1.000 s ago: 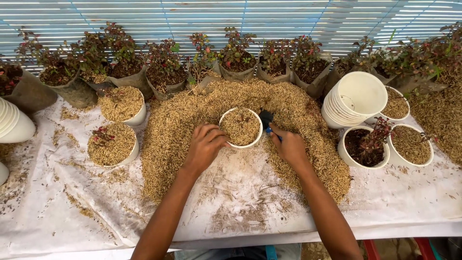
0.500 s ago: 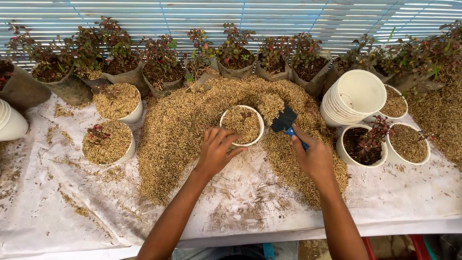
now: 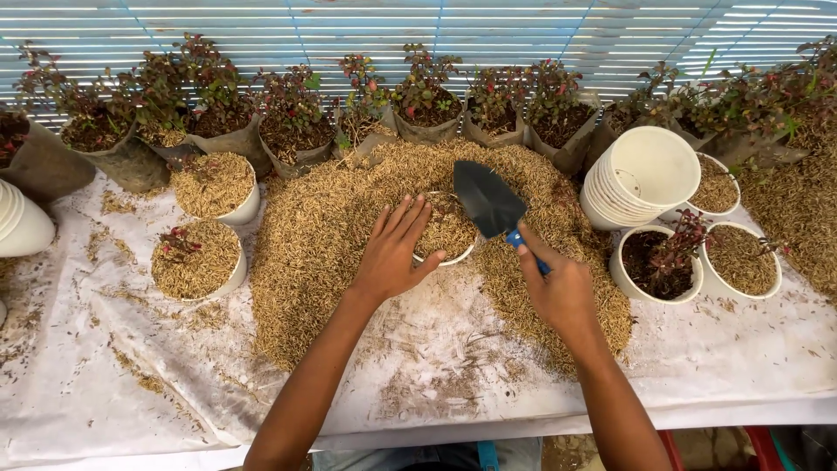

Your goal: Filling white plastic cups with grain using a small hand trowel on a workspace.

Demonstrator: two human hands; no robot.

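- Blue plastic handle, gripped by the curled fingers of the right hand (image 3: 562, 292), carries a dark metal trowel (image 3: 490, 202) raised over the pot.
- Left hand (image 3: 394, 253) lies flat, fingers spread, against a small white pot (image 3: 449, 228) filled with husk.
- Golden rice-husk heap (image 3: 314, 235) surrounds the pot on the white sheet (image 3: 87, 384).
- A stack of white pots (image 3: 641, 174) stands to the right.

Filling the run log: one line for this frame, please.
left hand: palm on white pot of husk | right hand: grip on trowel, blade over pot | husk pile around pot | stacked pots at right
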